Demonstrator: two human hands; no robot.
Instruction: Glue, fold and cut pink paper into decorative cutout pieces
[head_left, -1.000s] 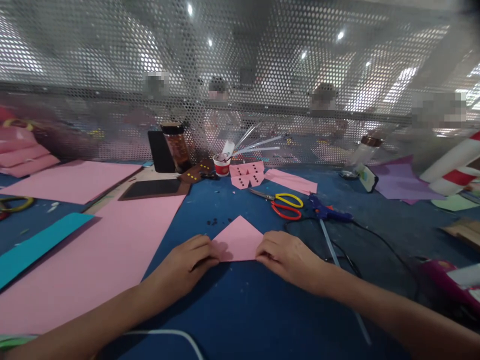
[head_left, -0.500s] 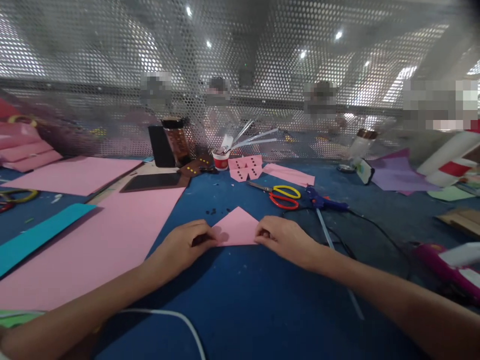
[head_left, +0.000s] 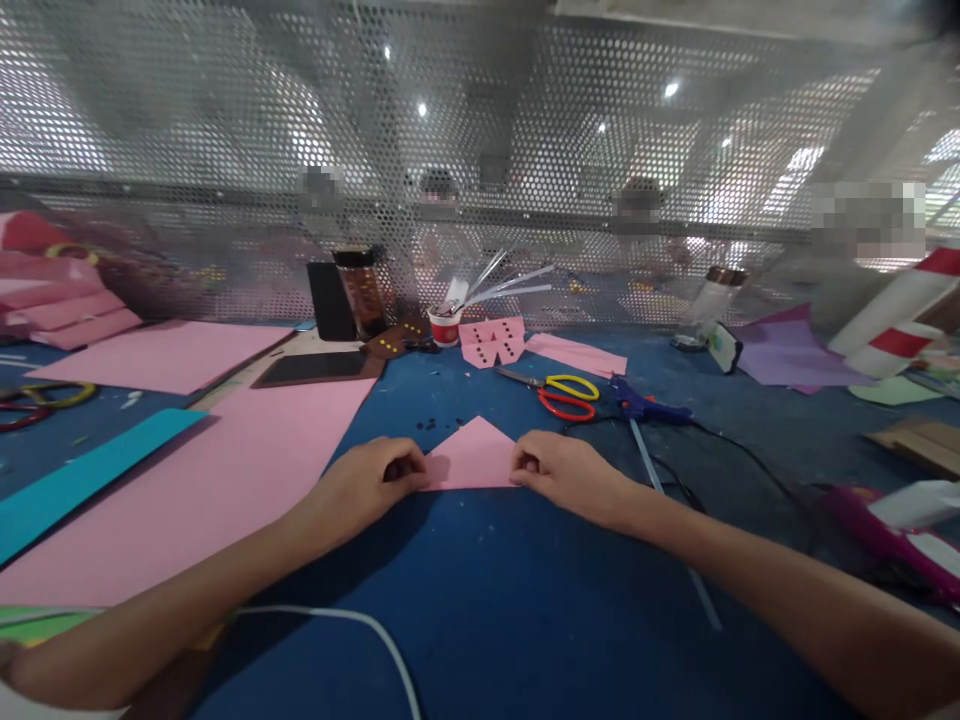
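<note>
In the head view, the pink paper triangle (head_left: 472, 457) is held at the blue table (head_left: 495, 600), its ends pinched by the left hand (head_left: 371, 484) and the right hand (head_left: 566, 470). If it is pulled unevenly, its edge could be skewed or creased.

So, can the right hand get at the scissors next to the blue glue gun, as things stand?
Probably yes: the scissors lie just beyond the right hand, and nothing seems to cover them. However, it holds the small pink paper, so it would first have to let go.
</note>
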